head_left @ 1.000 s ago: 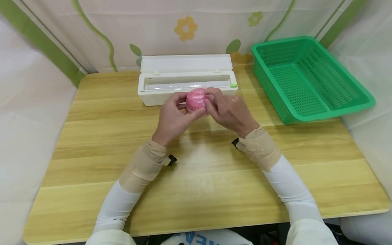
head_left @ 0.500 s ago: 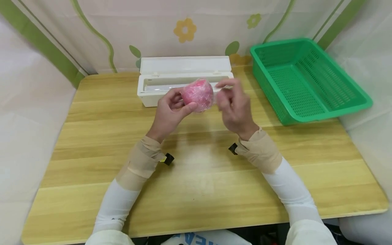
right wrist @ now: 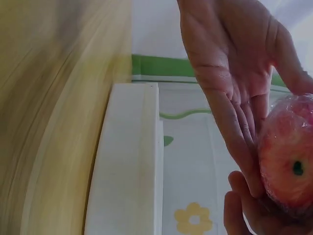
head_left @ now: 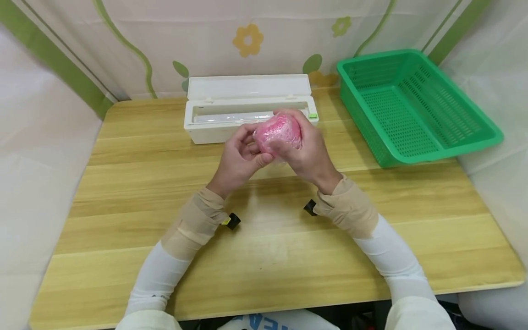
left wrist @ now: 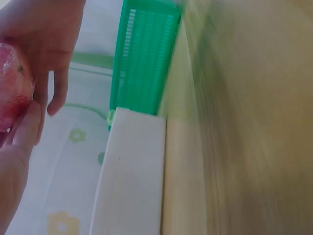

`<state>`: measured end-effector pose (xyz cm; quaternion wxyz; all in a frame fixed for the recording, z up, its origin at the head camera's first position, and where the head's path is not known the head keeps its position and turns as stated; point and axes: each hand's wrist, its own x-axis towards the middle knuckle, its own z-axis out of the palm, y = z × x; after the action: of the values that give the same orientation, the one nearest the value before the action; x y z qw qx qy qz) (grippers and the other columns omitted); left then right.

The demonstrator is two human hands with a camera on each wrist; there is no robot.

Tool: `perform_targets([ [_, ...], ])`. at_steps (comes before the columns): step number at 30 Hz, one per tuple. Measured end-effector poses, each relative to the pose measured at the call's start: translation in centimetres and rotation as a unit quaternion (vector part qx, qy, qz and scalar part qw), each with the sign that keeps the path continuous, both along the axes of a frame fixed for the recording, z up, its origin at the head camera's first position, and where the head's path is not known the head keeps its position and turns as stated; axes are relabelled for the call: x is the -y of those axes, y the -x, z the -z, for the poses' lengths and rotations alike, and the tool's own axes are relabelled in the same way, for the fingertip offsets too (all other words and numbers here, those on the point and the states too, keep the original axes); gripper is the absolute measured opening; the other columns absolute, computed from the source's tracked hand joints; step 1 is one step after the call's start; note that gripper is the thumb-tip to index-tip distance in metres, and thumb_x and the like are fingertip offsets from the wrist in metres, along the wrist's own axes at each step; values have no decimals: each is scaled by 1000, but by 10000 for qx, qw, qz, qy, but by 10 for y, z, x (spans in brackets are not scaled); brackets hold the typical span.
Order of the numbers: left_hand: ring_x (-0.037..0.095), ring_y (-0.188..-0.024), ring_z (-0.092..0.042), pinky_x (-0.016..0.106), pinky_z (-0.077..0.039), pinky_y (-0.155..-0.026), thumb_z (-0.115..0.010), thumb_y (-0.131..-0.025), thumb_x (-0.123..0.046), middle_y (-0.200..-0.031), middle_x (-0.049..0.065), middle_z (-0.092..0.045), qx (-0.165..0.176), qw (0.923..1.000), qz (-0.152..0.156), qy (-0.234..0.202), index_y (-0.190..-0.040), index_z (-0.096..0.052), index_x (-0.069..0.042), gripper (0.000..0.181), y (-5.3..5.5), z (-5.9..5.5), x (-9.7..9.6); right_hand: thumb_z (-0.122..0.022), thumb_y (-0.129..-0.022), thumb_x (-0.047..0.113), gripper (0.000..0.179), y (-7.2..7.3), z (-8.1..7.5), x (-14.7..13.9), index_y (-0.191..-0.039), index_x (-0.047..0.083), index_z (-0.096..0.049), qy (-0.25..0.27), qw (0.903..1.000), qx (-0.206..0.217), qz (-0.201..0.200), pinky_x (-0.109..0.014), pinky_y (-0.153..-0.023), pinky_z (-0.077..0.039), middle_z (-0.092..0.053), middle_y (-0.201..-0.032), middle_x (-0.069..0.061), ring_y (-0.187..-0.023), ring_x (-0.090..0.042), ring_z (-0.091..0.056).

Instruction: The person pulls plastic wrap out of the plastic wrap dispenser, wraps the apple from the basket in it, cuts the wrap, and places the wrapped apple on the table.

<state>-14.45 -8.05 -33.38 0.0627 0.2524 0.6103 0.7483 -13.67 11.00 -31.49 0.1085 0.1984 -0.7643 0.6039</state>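
A round pink-red fruit wrapped in clear film, which looks like an apple point(head_left: 278, 130), is held between both hands above the table, in front of a long white box. In the right wrist view the wrapped apple point(right wrist: 291, 161) shows a dark green spot in a yellowish hollow. My left hand point(head_left: 237, 160) grips its left side with thumb and fingers. My right hand point(head_left: 309, 151) wraps its right side, the thumb lying across the front. The right fingers behind the apple are partly hidden. Loose film shows under it.
The white box point(head_left: 210, 135) stands at the back with its lid point(head_left: 249, 87) raised and a roll of clear film point(head_left: 231, 118) inside. A green slider point(head_left: 312, 115) sits at its right end. A green plastic basket point(head_left: 371, 133) stands back right on the wooden table point(head_left: 264, 256).
My right hand was pinching at the apple's right side, then came away from it, and now wraps around it. The apple has shifted slightly to the right.
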Motion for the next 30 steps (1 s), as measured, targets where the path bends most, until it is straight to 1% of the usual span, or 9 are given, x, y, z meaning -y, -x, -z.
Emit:
perform_targets([
  [5,14,-107,-74,34,-64,-91,-88,-75,-35,-136,31,-61,-130,9997,-149,113,-140,-47,12,89,-6,-1,-5,-83,-87,29,58,-2,-2,-1,-133,2,-61,394,9987,309,-92,-31,-86,-64,-68,-126,-15,-109,-25,-69],
  [8,15,-110,-74,38,-64,-93,-86,-84,-6,-141,30,-59,-303,9990,-184,275,-140,-45,11,71,-9,-2,-5,-87,-80,11,58,-3,-5,-3,-131,4,-60,509,9971,449,-340,-34,-88,-64,-66,-126,-13,-109,-26,-68],
  [11,17,-117,-70,36,-61,-99,-79,-84,17,-146,26,-56,-518,9980,-52,362,-141,-43,9,68,-8,-4,-3,-93,-74,6,67,-4,-7,-5,-132,6,-59,350,9976,260,-543,-36,-89,-64,-66,-125,-10,-108,-25,-68],
  [15,21,-128,-59,31,-56,-107,-73,-83,5,-148,18,-51,-352,9976,586,-101,-144,-39,5,70,-6,-7,3,-97,-70,9,74,-4,-8,-5,-133,5,-59,-35,9982,-386,-465,-35,-94,-63,-67,-128,-7,-111,-20,-68],
  [17,23,-133,-55,31,-55,-110,-80,-84,-9,-149,14,-49,-167,9960,811,-327,-146,-38,3,76,-5,-7,4,-99,-68,12,77,-4,-5,-3,-133,3,-58,-207,9965,-751,-304,-36,-96,-62,-68,-130,-8,-114,-19,-68],
  [20,24,-137,-53,34,-54,-111,-83,-88,-19,-149,13,-49,-79,9979,617,-197,-144,-39,-1,74,-7,-7,1,-100,-66,16,79,-3,2,1,-131,-1,-59,-490,9906,-1278,-9,-38,-98,-62,-70,-129,-12,-114,-21,-70],
  [25,29,-137,-56,40,-54,-112,-74,-91,2,-149,21,-52,-115,9995,194,233,-142,-42,-1,60,-8,-6,-2,-96,-68,21,77,-2,16,7,-129,-5,-58,-835,9769,-1919,437,-40,-97,-63,-71,-125,-17,-112,-26,-72],
  [27,29,-135,-57,40,-55,-112,-76,-92,-1,-148,22,-52,-170,9994,167,237,-142,-42,0,61,-5,-4,0,-96,-69,20,78,-1,17,8,-132,-5,-57,-757,9780,-1913,341,-39,-98,-62,-69,-128,-17,-115,-26,-71],
  [30,25,-131,-60,36,-56,-110,-87,-90,-29,-145,21,-55,-258,9994,67,217,-143,-44,1,74,-1,-3,4,-99,-68,12,91,1,12,7,-143,-3,-50,-470,9861,-1578,-234,-39,-104,-59,-64,-138,-15,-124,-24,-66],
])
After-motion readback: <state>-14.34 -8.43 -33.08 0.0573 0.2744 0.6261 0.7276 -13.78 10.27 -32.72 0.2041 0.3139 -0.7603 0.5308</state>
